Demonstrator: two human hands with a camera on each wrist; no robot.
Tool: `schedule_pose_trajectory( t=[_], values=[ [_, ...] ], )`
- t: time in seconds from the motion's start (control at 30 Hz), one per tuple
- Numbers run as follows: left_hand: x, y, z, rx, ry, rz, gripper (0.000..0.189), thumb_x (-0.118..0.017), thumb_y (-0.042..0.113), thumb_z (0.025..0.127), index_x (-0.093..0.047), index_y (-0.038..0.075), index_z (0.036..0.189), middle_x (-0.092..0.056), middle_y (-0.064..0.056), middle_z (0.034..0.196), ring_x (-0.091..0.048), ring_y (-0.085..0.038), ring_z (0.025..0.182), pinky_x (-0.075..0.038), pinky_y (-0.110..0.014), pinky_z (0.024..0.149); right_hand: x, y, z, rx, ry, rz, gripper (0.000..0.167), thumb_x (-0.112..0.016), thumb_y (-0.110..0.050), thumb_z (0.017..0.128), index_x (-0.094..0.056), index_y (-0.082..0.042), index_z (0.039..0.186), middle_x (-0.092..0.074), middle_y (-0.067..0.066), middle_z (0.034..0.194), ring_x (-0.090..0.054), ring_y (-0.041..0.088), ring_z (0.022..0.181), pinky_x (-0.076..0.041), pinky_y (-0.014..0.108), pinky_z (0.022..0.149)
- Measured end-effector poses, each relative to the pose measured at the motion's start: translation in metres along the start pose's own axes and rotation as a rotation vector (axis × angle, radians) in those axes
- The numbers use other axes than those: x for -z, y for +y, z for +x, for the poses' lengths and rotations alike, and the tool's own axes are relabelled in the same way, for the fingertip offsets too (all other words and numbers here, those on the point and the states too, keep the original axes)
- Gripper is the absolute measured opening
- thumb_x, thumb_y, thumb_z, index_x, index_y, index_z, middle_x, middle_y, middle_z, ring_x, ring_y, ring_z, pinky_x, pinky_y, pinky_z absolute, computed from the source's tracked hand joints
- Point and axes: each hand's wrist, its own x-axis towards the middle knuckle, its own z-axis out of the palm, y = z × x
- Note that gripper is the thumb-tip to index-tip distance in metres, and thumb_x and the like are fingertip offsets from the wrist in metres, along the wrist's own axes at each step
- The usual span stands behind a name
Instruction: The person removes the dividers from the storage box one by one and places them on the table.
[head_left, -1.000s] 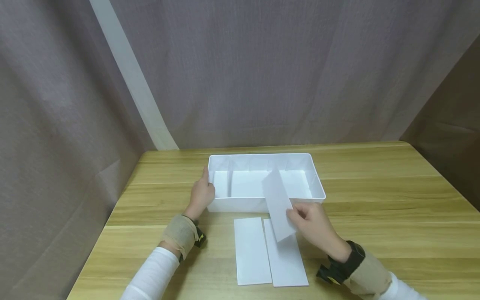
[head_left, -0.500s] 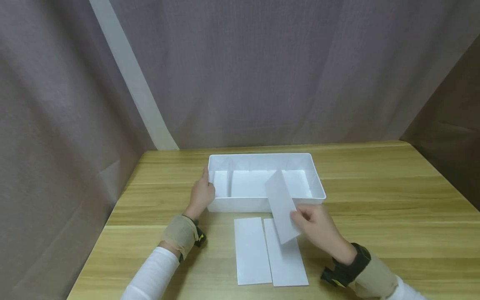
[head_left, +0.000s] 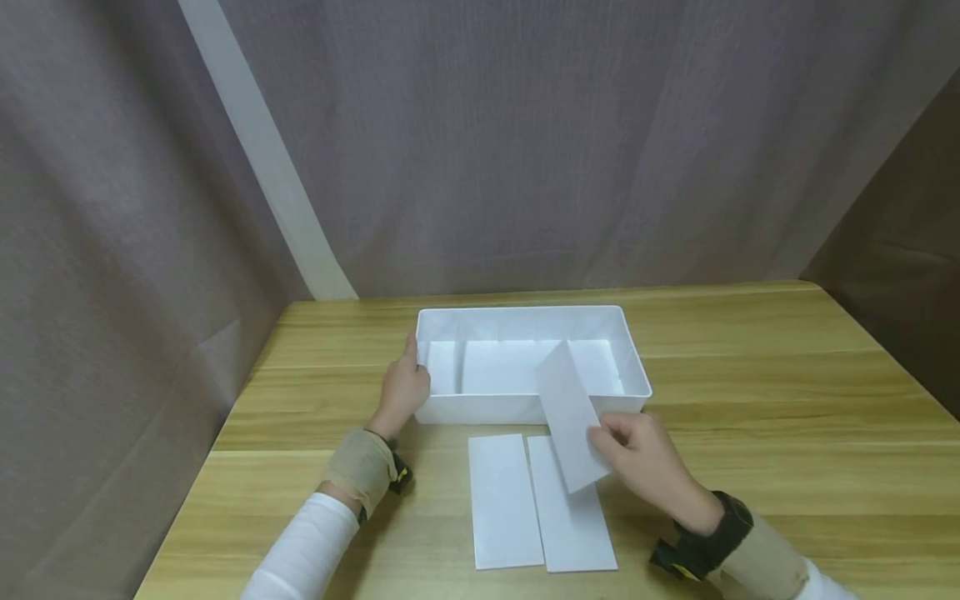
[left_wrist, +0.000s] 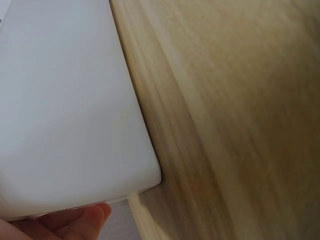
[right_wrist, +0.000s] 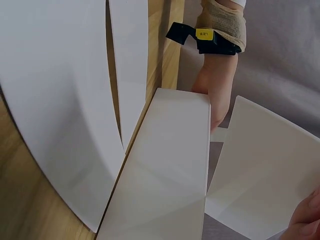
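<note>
A white rectangular box (head_left: 480,408) sits on the table with its open top facing up. My left hand (head_left: 403,385) grips its left end, and the left wrist view catches curled fingers (left_wrist: 82,222) against that end wall. In my right hand (head_left: 645,462), thumb and fingers pinch the edge of a thin white divider panel (head_left: 572,429). This panel slants over the box's front rim; whether they touch I cannot tell. The right wrist view also has the held panel (right_wrist: 265,165) beside the box (right_wrist: 160,160). Inside the box, a divider (head_left: 459,354) stands upright near the left end.
Two more white panels lie flat on the table before the box, a left one (head_left: 504,508) and a right one (head_left: 581,533), side by side. Bare wooden table (head_left: 765,400) extends to the right. A grey curtain (head_left: 525,150) hangs behind the table.
My right hand has drawn the pinched panel slightly to the right and toward me. The left hand, the box and the two lying panels have stayed in place.
</note>
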Motion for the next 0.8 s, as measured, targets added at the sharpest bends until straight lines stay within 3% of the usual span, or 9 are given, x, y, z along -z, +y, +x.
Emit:
schedule_pose_trajectory(
  t=[0.2,0.53,0.7,0.8],
  values=[
    [0.001,0.001,-0.001,-0.007,0.0,-0.008,0.057,-0.033,0.004,0.086,-0.017,-0.001,0.14,-0.054,-0.019,0.065,-0.039,-0.016,0.043,-0.038,-0.027,0.049,0.003,-0.001,-0.002,0.012,0.029,-0.015,0.034,-0.054,-0.001,0.078,-0.038,-0.01,0.049,-0.029,-0.012,0.047,-0.028,-0.003,0.043,-0.026,0.017,0.038],
    [0.001,0.001,-0.002,-0.021,0.019,0.007,0.057,-0.034,0.004,0.085,-0.019,-0.002,0.139,-0.06,-0.028,0.084,-0.046,-0.022,0.053,-0.041,-0.033,0.053,0.008,0.003,-0.007,0.03,0.056,-0.013,0.033,-0.054,0.001,0.077,-0.04,-0.011,0.05,-0.032,-0.013,0.049,-0.032,-0.003,0.046,-0.028,0.018,0.039],
    [0.001,0.002,-0.001,-0.016,0.017,0.006,0.057,-0.034,0.005,0.085,-0.018,-0.002,0.139,-0.057,-0.031,0.103,-0.051,-0.024,0.062,-0.046,-0.038,0.064,0.01,0.005,-0.009,0.038,0.075,-0.011,0.033,-0.055,0.002,0.076,-0.041,-0.012,0.049,-0.033,-0.013,0.049,-0.032,-0.003,0.046,-0.028,0.017,0.039],
    [0.001,0.002,-0.001,-0.011,0.012,0.009,0.057,-0.034,0.005,0.085,-0.018,-0.002,0.14,-0.058,-0.03,0.1,-0.051,-0.023,0.06,-0.046,-0.037,0.063,0.011,0.006,-0.01,0.036,0.076,-0.007,0.033,-0.055,0.003,0.076,-0.041,-0.011,0.049,-0.033,-0.013,0.048,-0.032,-0.003,0.046,-0.028,0.017,0.038]
  ],
)
